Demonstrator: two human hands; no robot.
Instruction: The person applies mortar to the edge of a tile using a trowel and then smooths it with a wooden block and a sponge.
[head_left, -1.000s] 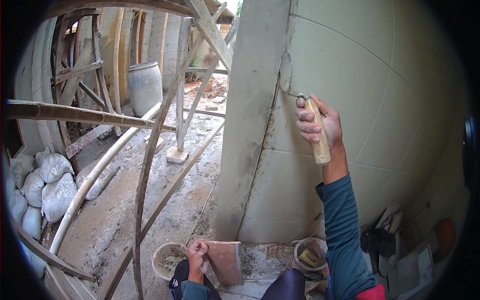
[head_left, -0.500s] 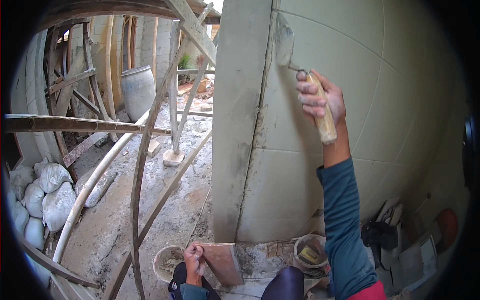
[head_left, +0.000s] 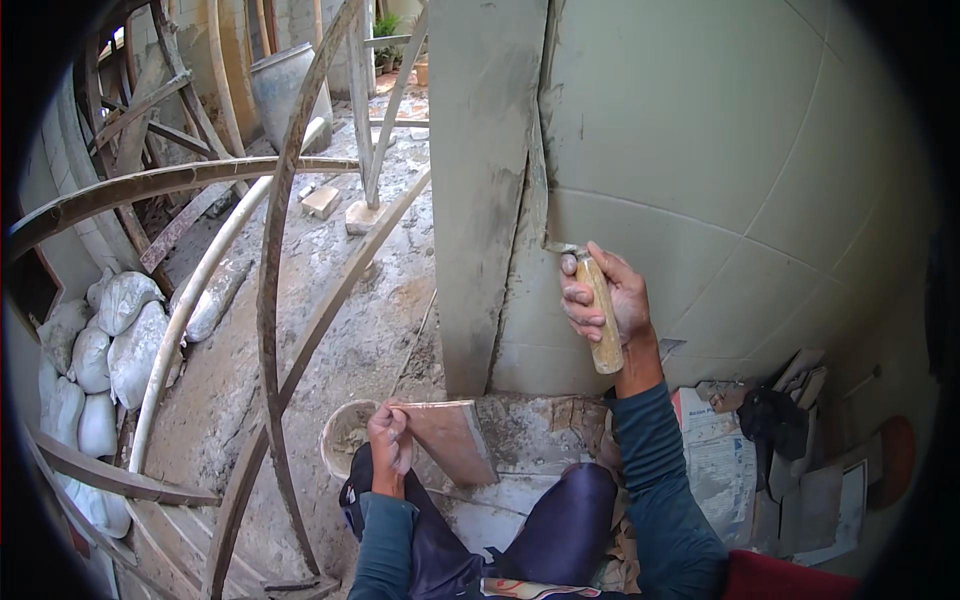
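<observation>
My right hand [head_left: 615, 298] is closed round the pale wooden handle of a trowel [head_left: 598, 325]. The trowel's narrow blade, seen edge-on, lies along the rough seam between the grey cement pillar [head_left: 478, 200] and the light tiled wall [head_left: 670, 130]. Low in front of me, my left hand [head_left: 390, 440] grips the corner of a flat reddish-brown board [head_left: 450, 442], which tilts above the floor between my knees. Just left of that hand stands a bucket [head_left: 336, 440] with grey mortar in it, partly hidden by my hand and leg.
Wooden and bamboo poles [head_left: 275, 250] cross the left side. White sacks [head_left: 130, 300] are piled beyond them, and a large grey barrel [head_left: 290, 95] stands farther back. Paper sacks [head_left: 715, 450], a black bag [head_left: 772, 420] and flat panels [head_left: 815, 510] lie at the lower right.
My right hand has moved the trowel down along the seam, its blade turning from flat to edge-on. The view has tipped downward. The left hand still holds the board.
</observation>
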